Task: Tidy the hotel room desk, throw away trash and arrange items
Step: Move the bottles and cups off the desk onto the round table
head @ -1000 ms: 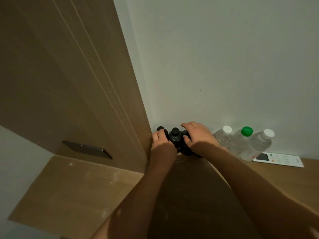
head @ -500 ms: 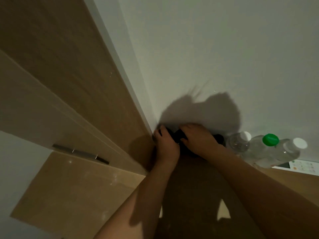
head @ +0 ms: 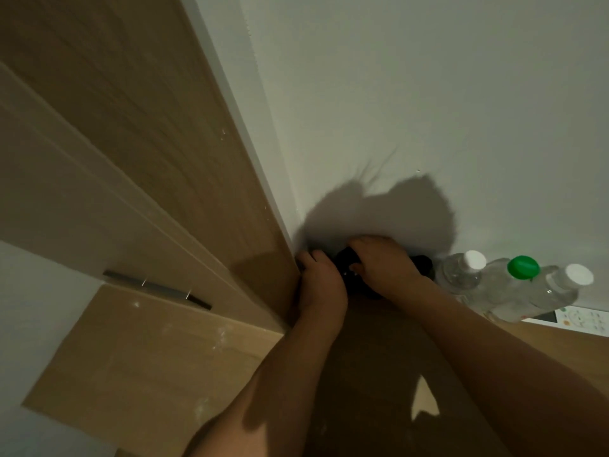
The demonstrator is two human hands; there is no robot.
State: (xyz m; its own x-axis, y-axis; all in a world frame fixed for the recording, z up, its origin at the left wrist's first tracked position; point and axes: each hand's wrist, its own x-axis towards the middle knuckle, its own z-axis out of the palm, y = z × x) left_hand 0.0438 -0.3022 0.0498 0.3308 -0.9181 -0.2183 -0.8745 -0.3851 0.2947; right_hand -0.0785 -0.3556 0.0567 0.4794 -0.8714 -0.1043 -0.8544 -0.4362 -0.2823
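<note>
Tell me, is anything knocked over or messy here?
Nothing looks spilled or broken. The three clear bottles stand capped by the wall, the remote lies flat beside them, and both hands are on the dark bottles in the corner.

Two bare forearms, left grip (head: 321,285) and right grip (head: 384,262) ungloved, sleeveless.

A cluster of dark bottles (head: 356,275) stood in the far corner of the wooden desk (head: 560,351), against the wall and largely hidden under two hands. Just to their right, three clear plastic bottles stood in a row touching one another: one with a white cap (head: 461,273), one with a green cap (head: 514,282), one more with a white cap (head: 560,288). A white remote (head: 583,321) lay flat at the far right.
</note>
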